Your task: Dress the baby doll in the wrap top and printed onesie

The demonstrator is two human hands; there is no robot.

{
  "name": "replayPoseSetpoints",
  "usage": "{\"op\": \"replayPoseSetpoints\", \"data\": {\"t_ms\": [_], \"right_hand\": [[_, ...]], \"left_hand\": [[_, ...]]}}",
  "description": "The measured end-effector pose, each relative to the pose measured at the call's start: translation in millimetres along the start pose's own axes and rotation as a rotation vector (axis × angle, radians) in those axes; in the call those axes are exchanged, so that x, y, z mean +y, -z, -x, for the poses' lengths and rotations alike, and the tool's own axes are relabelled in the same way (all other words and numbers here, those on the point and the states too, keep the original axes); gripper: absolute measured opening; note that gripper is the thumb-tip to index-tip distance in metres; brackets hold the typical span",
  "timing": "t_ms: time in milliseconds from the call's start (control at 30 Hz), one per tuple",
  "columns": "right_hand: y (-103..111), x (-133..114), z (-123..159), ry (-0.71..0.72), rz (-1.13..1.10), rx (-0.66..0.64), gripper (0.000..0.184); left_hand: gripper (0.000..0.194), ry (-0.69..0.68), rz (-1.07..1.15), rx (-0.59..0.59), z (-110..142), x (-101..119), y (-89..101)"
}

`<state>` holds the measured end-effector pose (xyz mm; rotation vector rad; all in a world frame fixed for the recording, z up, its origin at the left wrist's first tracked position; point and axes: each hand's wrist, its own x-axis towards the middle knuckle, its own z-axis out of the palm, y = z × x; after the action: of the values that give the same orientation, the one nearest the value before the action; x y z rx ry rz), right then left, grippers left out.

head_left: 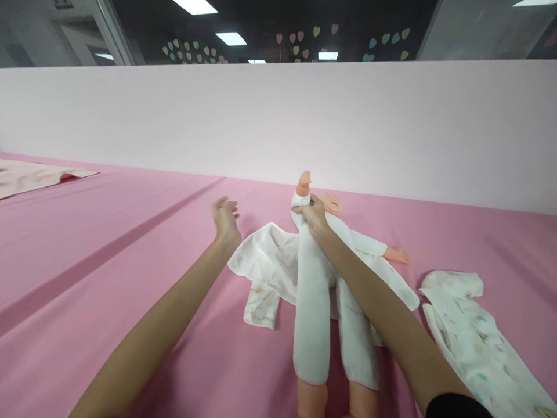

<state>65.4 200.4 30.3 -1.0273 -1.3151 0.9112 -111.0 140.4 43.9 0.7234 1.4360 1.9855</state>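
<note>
A baby doll point(326, 290) in soft white padding lies on its back on the pink sheet, legs toward me. My right hand point(311, 216) is closed round the doll's raised arm near the wrist, holding it upright so the doll's bare hand point(303, 183) sticks up. The doll's head point(333, 204) shows just behind my fingers, and its other arm point(394, 253) lies out to the right. A white printed garment point(265, 273) is spread under the doll, one sleeve hanging left. My left hand point(225, 219) hovers open to the left of the garment, touching nothing.
A second printed garment point(470, 331) lies at the right. A pale pink cloth point(35, 175) lies at the far left. A white partition wall point(278, 122) runs along the back of the pink sheet point(108, 244).
</note>
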Motion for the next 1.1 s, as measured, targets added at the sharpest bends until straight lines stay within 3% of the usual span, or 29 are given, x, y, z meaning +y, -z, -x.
{"op": "replayPoseSetpoints", "data": {"t_ms": [67,133,233,300,467,533,633,767,933,1033,1100], "right_hand": [[6.0,-4.5,1.3,-0.028,-0.178,0.031,0.028],[7.9,-7.8,4.7,-0.025,-0.263,0.038,0.028],[8.4,-9.9,7.9,0.0,-0.31,0.037,0.028],[8.7,-9.9,7.7,0.028,-0.306,0.027,0.029],[7.9,-9.4,7.1,0.198,-0.169,-0.043,0.037],[6.7,-10.5,10.2,0.312,-0.034,-0.103,0.039],[2.8,-12.4,19.0,0.487,0.255,-0.198,0.035],[-6.8,-12.5,31.8,0.567,0.61,-0.349,0.029],[-18.0,-10.3,38.5,0.423,0.943,-0.362,0.026],[-23.8,-8.7,39.3,0.389,1.067,-0.4,0.027],[-28.3,-7.7,39.7,0.379,1.15,-0.395,0.027]], "left_hand": [[0.04,0.123,-0.313,-0.376,-2.8,-19.3,-15.4],[0.061,0.083,-0.775,-0.625,-0.6,-38.5,-29.6],[0.088,-0.12,-1.37,-0.713,0.0,-57.6,-42.2],[0.09,-0.172,-1.493,-0.754,-5.9,-62.1,-43.5],[0.06,-0.031,-1.357,-0.886,-30.8,-51.7,-29.9],[0.051,0.123,-1.147,-0.921,-35.1,-39.1,-24.3],[0.048,0.304,-0.66,-0.929,-29.7,-13.3,-23.1],[0.036,0.188,-0.385,-0.878,-10.3,16.3,-31.8],[0.039,0.147,-0.426,-0.786,2.1,34.7,-36.4],[0.036,0.036,-0.462,-0.697,4.5,39.7,-34.8],[0.031,-0.031,-0.469,-0.713,9.1,39.6,-35.9]]}}
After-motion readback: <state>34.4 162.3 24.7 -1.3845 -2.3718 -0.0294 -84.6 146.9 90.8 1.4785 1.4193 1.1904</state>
